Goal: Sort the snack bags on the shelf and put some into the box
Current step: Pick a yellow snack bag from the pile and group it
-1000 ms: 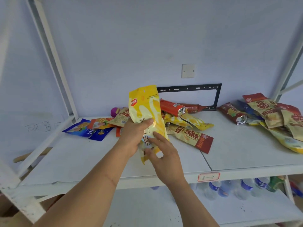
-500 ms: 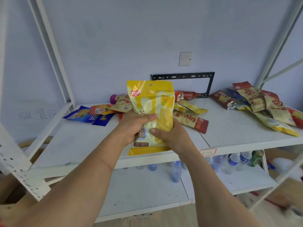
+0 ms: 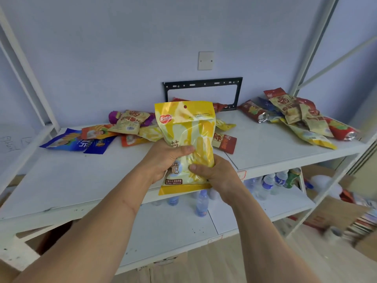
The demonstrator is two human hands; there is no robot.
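Gripping yellow bag (image 3: 186,137), both hands (image 3: 189,164) curled.

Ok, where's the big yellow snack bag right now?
In the head view the yellow snack bag is centre frame, held upright by the left hand and right hand above the shelf's front edge.

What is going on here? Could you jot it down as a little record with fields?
held item: yellow snack bag, upright, above the shelf's front edge
left hand: grips the bag's left side
right hand: grips its lower right
shelf: white
left pile: blue, orange and tan bags
right pile: red, tan and yellow bags
lower shelf: water bottles
box: cardboard at the right, blurred; cannot tell
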